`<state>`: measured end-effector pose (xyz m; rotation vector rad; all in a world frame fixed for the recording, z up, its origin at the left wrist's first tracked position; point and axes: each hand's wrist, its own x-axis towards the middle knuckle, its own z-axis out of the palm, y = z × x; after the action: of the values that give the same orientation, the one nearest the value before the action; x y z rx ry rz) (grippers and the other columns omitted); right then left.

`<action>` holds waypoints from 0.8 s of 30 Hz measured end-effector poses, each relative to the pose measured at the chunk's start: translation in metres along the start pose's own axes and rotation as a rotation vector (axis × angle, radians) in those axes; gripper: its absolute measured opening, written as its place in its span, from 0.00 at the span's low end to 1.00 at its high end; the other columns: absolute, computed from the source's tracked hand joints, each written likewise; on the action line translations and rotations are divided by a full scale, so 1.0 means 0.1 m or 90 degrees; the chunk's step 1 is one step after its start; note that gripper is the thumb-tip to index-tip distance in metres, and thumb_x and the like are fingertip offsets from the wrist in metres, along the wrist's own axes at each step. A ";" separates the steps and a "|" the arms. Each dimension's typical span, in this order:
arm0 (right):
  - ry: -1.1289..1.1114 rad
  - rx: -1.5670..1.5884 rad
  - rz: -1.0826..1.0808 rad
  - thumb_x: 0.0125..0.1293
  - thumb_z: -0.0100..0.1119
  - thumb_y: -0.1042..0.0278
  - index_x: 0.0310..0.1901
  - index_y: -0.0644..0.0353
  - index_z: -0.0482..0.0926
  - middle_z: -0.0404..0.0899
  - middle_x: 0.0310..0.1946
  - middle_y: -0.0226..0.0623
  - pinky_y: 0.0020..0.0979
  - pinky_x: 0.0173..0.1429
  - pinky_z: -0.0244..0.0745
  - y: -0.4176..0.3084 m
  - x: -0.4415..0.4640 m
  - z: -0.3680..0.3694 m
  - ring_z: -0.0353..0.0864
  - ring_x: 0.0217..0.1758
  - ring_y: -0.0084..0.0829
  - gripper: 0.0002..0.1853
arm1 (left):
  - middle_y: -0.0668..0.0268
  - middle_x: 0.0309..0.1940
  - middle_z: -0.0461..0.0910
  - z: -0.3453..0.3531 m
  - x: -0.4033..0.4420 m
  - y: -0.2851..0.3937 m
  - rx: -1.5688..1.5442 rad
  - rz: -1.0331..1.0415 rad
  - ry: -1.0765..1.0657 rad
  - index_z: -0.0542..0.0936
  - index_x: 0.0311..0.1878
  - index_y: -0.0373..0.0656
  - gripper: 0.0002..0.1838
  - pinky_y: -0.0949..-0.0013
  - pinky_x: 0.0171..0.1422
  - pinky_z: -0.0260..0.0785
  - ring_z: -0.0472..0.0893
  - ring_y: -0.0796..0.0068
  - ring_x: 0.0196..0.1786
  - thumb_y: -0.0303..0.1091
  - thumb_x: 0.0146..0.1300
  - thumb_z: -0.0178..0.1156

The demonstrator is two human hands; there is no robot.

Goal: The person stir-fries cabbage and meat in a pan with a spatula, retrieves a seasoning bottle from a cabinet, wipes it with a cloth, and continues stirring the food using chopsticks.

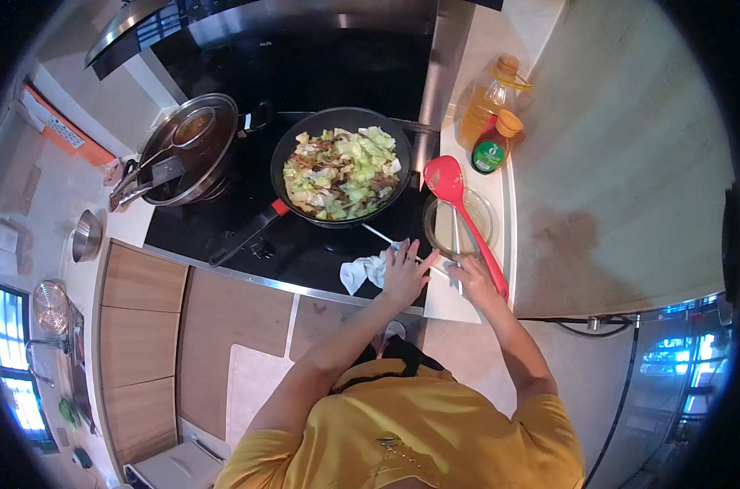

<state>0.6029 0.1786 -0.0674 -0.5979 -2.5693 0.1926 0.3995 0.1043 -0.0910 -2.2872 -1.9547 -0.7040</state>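
My left hand (406, 275) lies with its fingers spread at the hob's front right edge, beside a crumpled white cloth (362, 272). A thin white stick (378, 234) runs from the frying pan's side towards this hand. My right hand (477, 281) is closed, its fingertips bent down at the counter beside the red ladle's (477, 232) handle; what it grips is hidden. The ladle rests across a clear glass dish (488, 208). Left of both hands, the black frying pan (278, 167) holds chopped cabbage with browned pieces (341, 173).
A large pot (223, 106) with a strainer (194, 129) and metal utensils stands on the left burner. An oil bottle (477, 114) and a green-labelled bottle (492, 147) stand at the back right. The pan's handle (247, 235) points towards the hob's front edge.
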 end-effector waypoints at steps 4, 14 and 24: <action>0.033 0.012 0.025 0.54 0.60 0.78 0.39 0.65 0.79 0.76 0.45 0.46 0.37 0.50 0.74 -0.12 -0.02 -0.09 0.78 0.48 0.44 0.10 | 0.62 0.52 0.74 0.26 -0.02 -0.10 -0.027 0.010 0.027 0.65 0.68 0.60 0.37 0.41 0.64 0.53 0.68 0.57 0.61 0.42 0.52 0.66; 0.373 0.331 0.381 0.60 0.53 0.85 0.42 0.69 0.81 0.79 0.35 0.41 0.26 0.41 0.74 -0.26 -0.03 -0.36 0.78 0.37 0.30 0.10 | 0.67 0.40 0.74 0.14 0.22 -0.31 0.055 0.214 -0.086 0.78 0.34 0.48 0.06 0.48 0.67 0.52 0.69 0.66 0.57 0.34 0.58 0.51; 0.269 0.174 0.178 0.56 0.54 0.87 0.43 0.65 0.81 0.72 0.35 0.41 0.27 0.38 0.70 -0.30 -0.11 -0.26 0.75 0.35 0.33 0.14 | 0.71 0.42 0.74 0.04 0.14 -0.29 -0.052 0.290 -0.142 0.78 0.44 0.50 0.11 0.53 0.68 0.51 0.68 0.70 0.58 0.34 0.61 0.50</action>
<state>0.6131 0.1471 -0.0418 -0.7940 -2.0061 0.4506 0.3750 0.1242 -0.0971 -2.8208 -1.3983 -0.5056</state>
